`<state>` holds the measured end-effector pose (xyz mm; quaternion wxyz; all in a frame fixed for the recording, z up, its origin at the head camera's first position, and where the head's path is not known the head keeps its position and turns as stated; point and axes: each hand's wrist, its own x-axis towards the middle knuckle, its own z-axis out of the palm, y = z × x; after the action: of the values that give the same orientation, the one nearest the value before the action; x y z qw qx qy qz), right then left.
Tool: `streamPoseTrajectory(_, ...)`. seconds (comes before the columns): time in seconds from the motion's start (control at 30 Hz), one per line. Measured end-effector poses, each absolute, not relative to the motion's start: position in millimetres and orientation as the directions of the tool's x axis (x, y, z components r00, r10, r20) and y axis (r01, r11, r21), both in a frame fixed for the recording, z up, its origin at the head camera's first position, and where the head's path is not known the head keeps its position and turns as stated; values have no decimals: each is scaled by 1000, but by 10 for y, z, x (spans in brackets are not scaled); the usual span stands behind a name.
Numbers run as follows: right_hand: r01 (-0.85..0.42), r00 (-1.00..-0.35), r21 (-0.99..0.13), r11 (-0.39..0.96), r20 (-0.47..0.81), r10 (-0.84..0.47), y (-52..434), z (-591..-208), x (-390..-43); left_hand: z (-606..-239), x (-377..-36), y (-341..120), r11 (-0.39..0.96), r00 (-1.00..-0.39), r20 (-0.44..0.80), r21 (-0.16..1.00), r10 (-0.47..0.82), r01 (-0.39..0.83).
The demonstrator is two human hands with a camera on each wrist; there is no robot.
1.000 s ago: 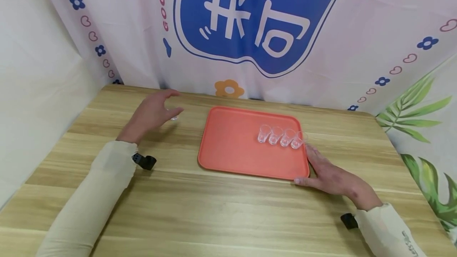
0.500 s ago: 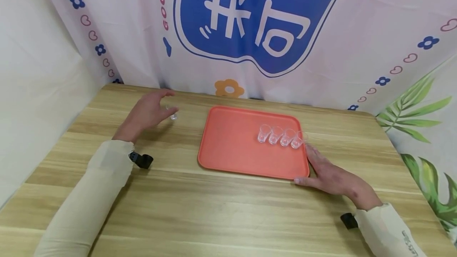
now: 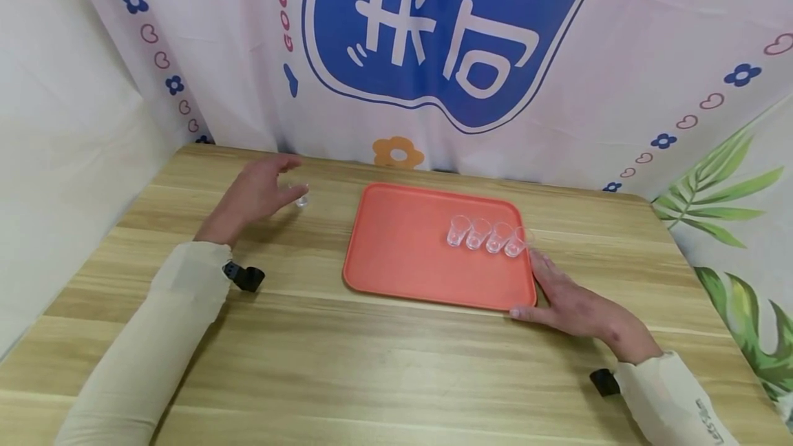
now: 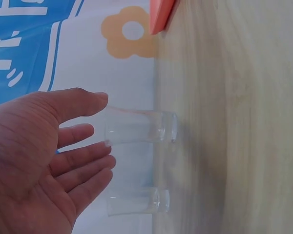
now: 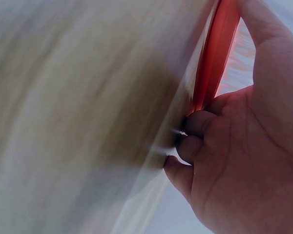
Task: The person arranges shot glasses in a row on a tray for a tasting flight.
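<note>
step: I'm reaching for loose glass | left hand [image 4: 34,161] grip wide, fingers just beside clear glass [image 4: 139,126] on bench [image 3: 372,363], far-left | right hand [image 3: 576,308] steadies tray [image 3: 403,253] near-right edge | next: likely close on glass

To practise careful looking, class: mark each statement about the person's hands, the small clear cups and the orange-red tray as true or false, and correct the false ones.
1. Four small clear plastic cups stand in a row on the flat orange-red plastic tray. True.
2. The left hand rests on the tray. False: it is beside the tray, over the wooden table, at a clear cup.
3. The right hand is at the tray's near right corner. True.
4. Only one cup stands by the left hand. False: the left wrist view shows a second cup.
</note>
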<state>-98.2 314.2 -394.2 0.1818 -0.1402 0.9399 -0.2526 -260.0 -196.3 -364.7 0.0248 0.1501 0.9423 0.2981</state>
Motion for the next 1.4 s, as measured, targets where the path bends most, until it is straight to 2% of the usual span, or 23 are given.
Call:
streamPoseTrajectory(0.27,-167,-894,-524,835,-277,-353,3147,-3949,-982,-3712,-2643,-1937,759,-943,36,584,329,288)
streamPoseTrajectory(0.6,-157,-896,-528,834,-279,-345,3155,-3941,-976,-3794,-2653,-1929,778,-938,-34,569,346,267)
streamPoseTrajectory(0.93,-158,-896,-529,834,-278,-346,3153,-3939,-974,-3831,-2646,-1954,780,-933,-5,550,359,297)
streamPoseTrajectory(1.4,-167,-894,-537,827,-271,-356,3154,-3959,-988,-3863,-2654,-1978,781,-943,3,560,333,278)
